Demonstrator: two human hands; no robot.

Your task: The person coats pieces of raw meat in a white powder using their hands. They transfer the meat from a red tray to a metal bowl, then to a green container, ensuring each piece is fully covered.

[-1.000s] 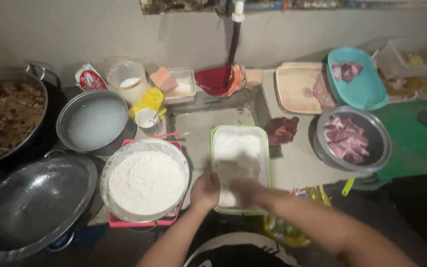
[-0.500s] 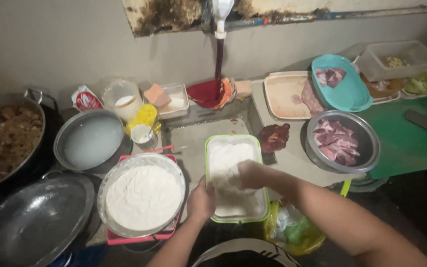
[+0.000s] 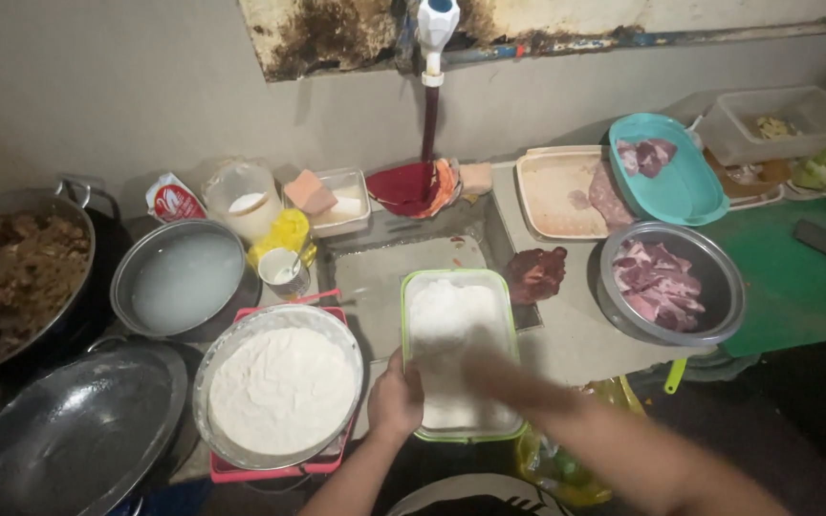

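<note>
A green-rimmed rectangular container holding white flour stands on the counter in front of me. My left hand grips its near left edge. My right hand is blurred with motion and lies over the flour inside the container; whether it holds anything I cannot tell. To the left, a round metal bowl full of white flour rests on a red tray.
A metal bowl of raw meat sits to the right, with a teal plate and beige tray behind it. On the left are an empty wok, a pot of milky water and a pan of cooked meat.
The view has tilted up slightly. My right hand has moved across the flour in the container and is now blurred; my left hand stays at the container's near left edge.
</note>
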